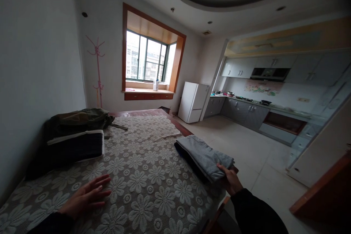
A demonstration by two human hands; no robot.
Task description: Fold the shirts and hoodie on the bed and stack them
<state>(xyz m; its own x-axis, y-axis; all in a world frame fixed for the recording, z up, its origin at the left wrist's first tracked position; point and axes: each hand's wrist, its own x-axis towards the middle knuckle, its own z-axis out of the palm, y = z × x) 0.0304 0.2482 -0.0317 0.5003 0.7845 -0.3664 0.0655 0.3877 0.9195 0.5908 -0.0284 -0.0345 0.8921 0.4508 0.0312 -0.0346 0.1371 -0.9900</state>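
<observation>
My right hand [230,179] grips the near right end of folded grey trousers [204,153], thumb on top and the other fingers hidden underneath. The grey cloth lies over a dark folded garment [190,162] at the table's right edge. Over the left part of the flower-patterned tablecloth [135,179] is my left hand [87,195], its fingers stretched out and holding nothing. Beyond it lies a folded dark garment with a white border [76,148], beside a dark green backpack [78,120].
A wall [41,62] runs along the left side. Behind the table stand a pink coat rack [98,69] and a white fridge [192,102]. Kitchen cabinets [241,111] line the far right. Wooden furniture [326,190] is near on the right.
</observation>
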